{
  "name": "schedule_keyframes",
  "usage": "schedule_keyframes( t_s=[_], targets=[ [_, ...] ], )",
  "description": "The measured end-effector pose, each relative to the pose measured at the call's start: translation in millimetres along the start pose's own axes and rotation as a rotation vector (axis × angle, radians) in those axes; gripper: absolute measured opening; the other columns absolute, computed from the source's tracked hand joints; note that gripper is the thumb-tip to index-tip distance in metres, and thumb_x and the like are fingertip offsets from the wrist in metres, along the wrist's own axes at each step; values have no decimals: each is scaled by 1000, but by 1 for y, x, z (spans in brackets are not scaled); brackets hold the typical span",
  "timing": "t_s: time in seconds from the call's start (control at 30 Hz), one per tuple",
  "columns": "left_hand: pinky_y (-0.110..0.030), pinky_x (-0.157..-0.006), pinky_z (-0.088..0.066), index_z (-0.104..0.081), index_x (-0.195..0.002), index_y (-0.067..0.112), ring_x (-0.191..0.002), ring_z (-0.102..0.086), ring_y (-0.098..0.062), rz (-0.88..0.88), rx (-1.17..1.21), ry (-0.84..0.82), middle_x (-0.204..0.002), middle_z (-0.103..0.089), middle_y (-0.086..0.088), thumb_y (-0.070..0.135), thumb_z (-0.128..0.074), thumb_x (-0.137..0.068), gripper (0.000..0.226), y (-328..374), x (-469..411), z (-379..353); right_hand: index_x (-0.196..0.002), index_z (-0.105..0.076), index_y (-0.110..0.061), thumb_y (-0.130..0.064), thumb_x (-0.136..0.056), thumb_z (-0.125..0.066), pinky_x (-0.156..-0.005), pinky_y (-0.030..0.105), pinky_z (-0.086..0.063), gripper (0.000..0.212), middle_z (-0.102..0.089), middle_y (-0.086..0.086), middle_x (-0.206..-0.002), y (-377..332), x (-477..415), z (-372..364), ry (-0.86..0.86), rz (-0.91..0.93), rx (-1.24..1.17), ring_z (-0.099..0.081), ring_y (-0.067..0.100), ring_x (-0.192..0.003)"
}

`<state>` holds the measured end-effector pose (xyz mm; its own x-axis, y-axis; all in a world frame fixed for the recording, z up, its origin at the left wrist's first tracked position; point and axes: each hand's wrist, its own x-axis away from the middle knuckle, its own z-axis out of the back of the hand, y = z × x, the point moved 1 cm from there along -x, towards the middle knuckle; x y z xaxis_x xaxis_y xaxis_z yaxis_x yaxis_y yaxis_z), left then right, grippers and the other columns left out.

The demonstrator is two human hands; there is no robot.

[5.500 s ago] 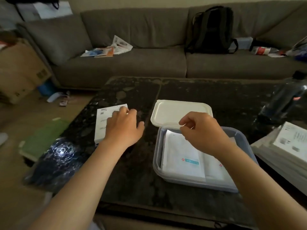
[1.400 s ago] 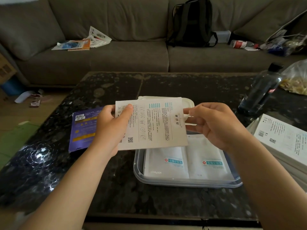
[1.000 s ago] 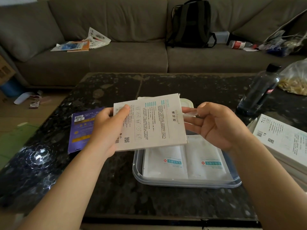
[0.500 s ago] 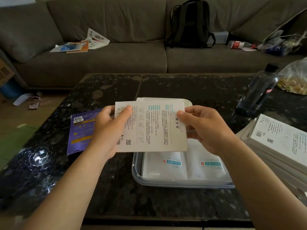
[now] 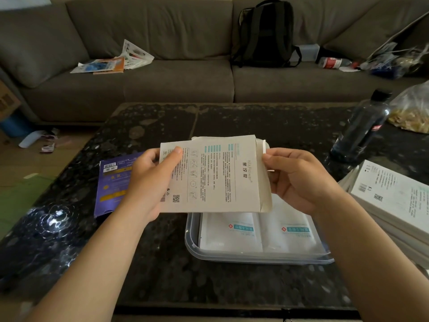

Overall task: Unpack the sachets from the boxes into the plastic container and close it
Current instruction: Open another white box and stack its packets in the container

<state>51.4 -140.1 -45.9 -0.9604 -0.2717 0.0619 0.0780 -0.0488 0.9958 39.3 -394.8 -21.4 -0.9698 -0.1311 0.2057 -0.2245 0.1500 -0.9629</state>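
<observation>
Left hand: my left hand [image 5: 148,184] grips the left end of the white box [image 5: 216,177], thumb flat on the printed face, fingers curled underneath.
Right hand: my right hand [image 5: 299,180] pinches the end flap [image 5: 267,201] at the box's right end between thumb and fingers. The flap stands open.
Where the box is: in the air between both hands, roughly level, above the far edge of the plastic container [image 5: 192,242].
Container: it sits on the dark table [image 5: 162,263] with no lid on it. 2 sachets [image 5: 232,231] lie flat side by side inside. I cannot tell how many lie beneath them.
Lid: I can't make it out from here, probably behind the box.
Step in hand: I judge this as opening the box, sachets not yet drawn out. I can't see into the box mouth.
How the box handles: thin card, light, flat, easy to crush. I would hold it by the long edges near the closed end rather than squeeze the faces, so the mouth isn't pinched closed.
How the sachets handle: likely slick, floppy and light. I would pinch them by the sealed edge as 1 bundle or tip the box over the container.
Risk: sachets could fan out and slide past the rim.
Nearby: a purple box [image 5: 113,182] lies flat to the left, and a stack of white boxes [image 5: 390,196] waits at the right.
</observation>
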Motion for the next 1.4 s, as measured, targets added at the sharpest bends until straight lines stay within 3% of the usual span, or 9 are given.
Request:
schedule_keyframes(
  t_s=[0.17,0.3,0.43,0.6,0.9,1.1,1.23,1.3,1.4],
  targets=[
    [-32,-56,-54,-68,-107,22,-78,-75,-13,45,4,0,-89,-78,8,42,-64,-97,23,-2,-2,0,-112,-71,-17,-14,-102,-53,-81,43,-62,20,-77,3,-102,0,-2,-4,114,21,110,-76,22,-93],
    [-33,-56,-55,-69,-106,22,-76,-75,-13,67,19,5,-88,-78,7,42,-65,-96,22,-3,-3,-1,-104,-64,-26,-21,-90,-74,-77,30,-60,17,-69,-6,-93,4,-9,0,416,244,695,-69,14,-84],
    [-31,-54,-55,-69,-107,19,-77,-76,-13,59,22,18,-90,-78,5,39,-67,-95,23,-5,-4,-4,-92,-66,-28,-19,-92,-71,-69,15,-52,10,-65,-12,-92,-2,-1,-4,396,420,959,-62,6,-79],
    [-32,-56,-55,-66,-107,20,-74,-75,-10,32,16,55,-88,-78,8,39,-68,-95,22,-3,-2,-5,-83,-69,-30,-27,-100,-58,-67,23,-59,20,-70,-15,-95,-7,3,-15,299,275,822,-69,10,-80],
    [-26,-51,-56,-65,-109,20,-74,-75,-9,7,9,61,-88,-78,7,37,-68,-95,23,3,2,-5,-101,-66,-8,-10,-91,-71,-77,44,-64,12,-74,3,-103,-9,5,-27,142,-69,403,-75,24,-91],
    [-23,-60,-56,-59,-124,23,-84,-73,-9,-107,-187,80,-105,-74,5,41,-63,-97,33,5,1,-3,-102,-63,-2,-2,-89,-71,-69,40,-64,16,-76,6,-101,-5,4,-30,134,-90,273,-77,23,-85],
    [-41,-112,-36,-20,-159,19,-141,-38,-22,-478,-686,72,-157,-33,-8,57,-61,-91,88,8,-1,1,-100,-64,0,0,-91,-68,-61,36,-63,10,-77,7,-97,-5,3,-33,149,-102,199,-77,21,-80],
    [-48,-121,-15,-14,-161,16,-153,-14,-27,-707,-937,-124,-166,-16,-9,78,-51,-78,111,18,6,-2,-98,-65,0,0,-91,-67,-60,35,-62,8,-77,7,-95,-7,3,-34,162,-108,203,-77,20,-78],
    [-51,-124,8,16,-158,26,-153,22,-19,-730,-1211,-455,-167,20,5,96,-49,-58,138,24,19,-15,-98,-67,-2,-1,-91,-68,-62,36,-63,6,-78,6,-92,-9,3,-37,152,-97,262,-77,19,-78]
  ],
)
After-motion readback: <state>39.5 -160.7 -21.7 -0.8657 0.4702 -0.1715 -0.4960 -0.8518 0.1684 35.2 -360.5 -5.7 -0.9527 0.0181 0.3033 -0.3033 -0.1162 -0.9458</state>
